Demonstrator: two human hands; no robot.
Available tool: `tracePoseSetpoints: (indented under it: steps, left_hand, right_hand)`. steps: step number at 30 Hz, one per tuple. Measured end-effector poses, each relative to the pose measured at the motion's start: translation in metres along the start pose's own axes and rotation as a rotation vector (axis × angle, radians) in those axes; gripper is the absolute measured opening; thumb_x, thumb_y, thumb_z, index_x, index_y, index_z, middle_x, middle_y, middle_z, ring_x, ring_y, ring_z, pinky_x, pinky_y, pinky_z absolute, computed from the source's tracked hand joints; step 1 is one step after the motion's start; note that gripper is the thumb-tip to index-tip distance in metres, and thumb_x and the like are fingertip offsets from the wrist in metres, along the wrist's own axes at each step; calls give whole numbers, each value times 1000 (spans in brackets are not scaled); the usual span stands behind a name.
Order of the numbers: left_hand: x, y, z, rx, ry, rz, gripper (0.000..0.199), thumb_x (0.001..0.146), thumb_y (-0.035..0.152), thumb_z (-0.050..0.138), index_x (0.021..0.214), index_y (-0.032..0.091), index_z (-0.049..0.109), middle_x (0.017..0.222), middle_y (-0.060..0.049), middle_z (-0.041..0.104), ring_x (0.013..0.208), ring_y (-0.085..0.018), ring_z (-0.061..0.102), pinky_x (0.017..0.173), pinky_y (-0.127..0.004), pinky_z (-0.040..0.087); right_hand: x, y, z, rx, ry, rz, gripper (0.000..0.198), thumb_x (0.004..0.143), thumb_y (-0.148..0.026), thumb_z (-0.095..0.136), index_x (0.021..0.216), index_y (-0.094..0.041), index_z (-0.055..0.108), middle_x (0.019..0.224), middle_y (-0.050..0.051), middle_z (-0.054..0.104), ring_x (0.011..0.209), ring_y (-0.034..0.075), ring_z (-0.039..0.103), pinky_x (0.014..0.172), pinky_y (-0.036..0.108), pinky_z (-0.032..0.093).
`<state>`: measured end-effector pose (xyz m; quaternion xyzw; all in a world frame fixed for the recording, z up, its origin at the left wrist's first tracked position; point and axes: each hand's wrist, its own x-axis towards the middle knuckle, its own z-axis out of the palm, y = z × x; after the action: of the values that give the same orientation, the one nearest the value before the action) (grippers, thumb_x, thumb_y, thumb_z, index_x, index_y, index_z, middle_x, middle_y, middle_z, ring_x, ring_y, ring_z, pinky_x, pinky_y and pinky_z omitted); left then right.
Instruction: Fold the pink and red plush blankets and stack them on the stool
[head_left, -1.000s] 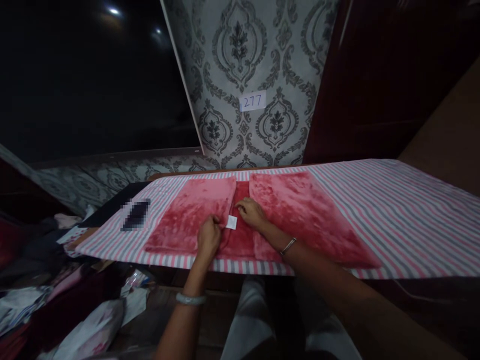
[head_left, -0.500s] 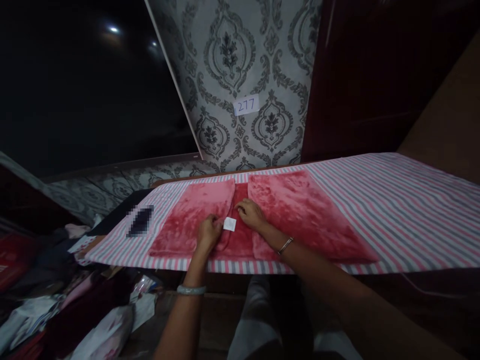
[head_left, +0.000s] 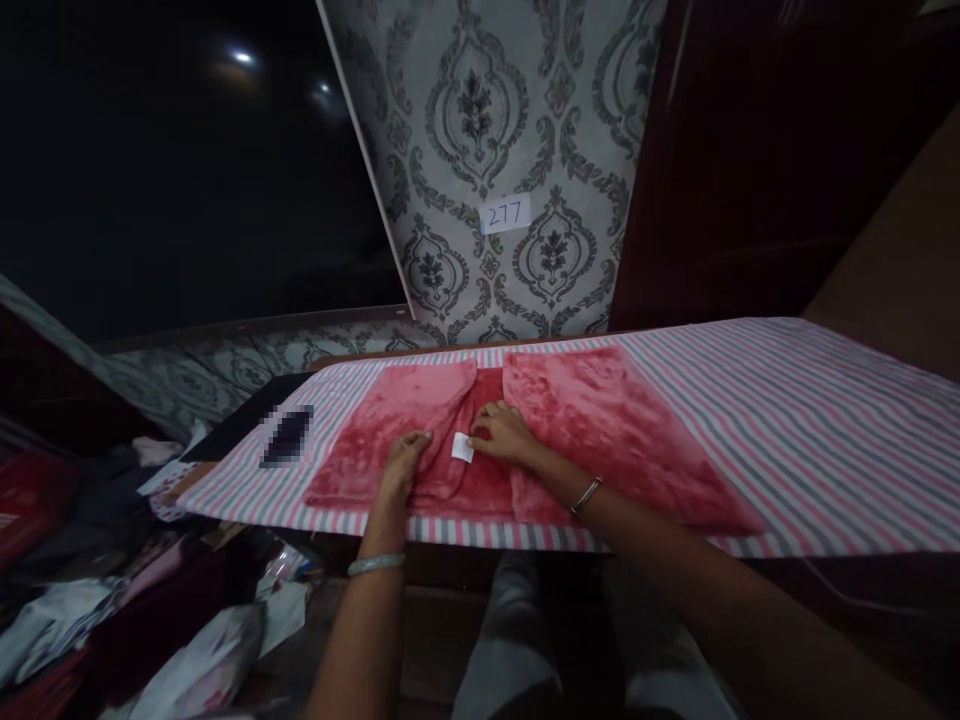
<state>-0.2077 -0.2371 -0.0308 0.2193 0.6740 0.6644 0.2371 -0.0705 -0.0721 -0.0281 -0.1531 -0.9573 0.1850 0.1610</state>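
Note:
A pink-red plush blanket (head_left: 592, 430) lies folded on a striped cloth, both side flaps turned inward with a darker strip between them. My left hand (head_left: 403, 466) is closed on the inner edge of the left flap, which is pulled back and creased. A small white label (head_left: 462, 448) shows at that flap's edge. My right hand (head_left: 504, 432) reaches over the middle strip, its thumb and fingertips pinched at the label's right side.
Pink, grey and white stripes cover the tabletop cloth (head_left: 765, 420). A pixelated dark object (head_left: 287, 437) lies at its left. Behind are a large dark screen (head_left: 187, 180) and a paper marked 277 (head_left: 505, 213) on the wall. Clothes and bags (head_left: 202, 650) are heaped at lower left.
My left hand has drawn the flap's edge back to the left, creasing it. My right fingertips have come down to the label. The view has shifted slightly.

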Motion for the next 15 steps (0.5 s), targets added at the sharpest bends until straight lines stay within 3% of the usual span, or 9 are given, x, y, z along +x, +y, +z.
tracePoseSetpoints:
  steps: [5,11,15]
  left_hand:
    - [-2,0,0,-40,-2,-8,40,48,48,85,66,16,68,63,-1,64,61,-15,56,61,-27,47]
    - [-3,-1,1,-65,8,32,39,46,47,85,63,17,66,61,1,62,61,-13,54,63,-26,46]
    - [-2,-1,2,-61,11,60,38,47,47,84,61,17,65,60,1,62,63,-12,55,67,-27,47]
  right_hand:
    - [0,-5,4,7,13,41,15,81,-38,75,86,-25,79,113,5,69,108,25,55,93,40,37]
    - [8,-12,14,152,81,-71,22,92,-27,60,85,-19,79,88,5,76,88,18,62,85,32,42]
    - [5,-21,19,166,137,-160,22,92,-20,59,101,-23,79,105,4,77,102,21,63,94,35,42]
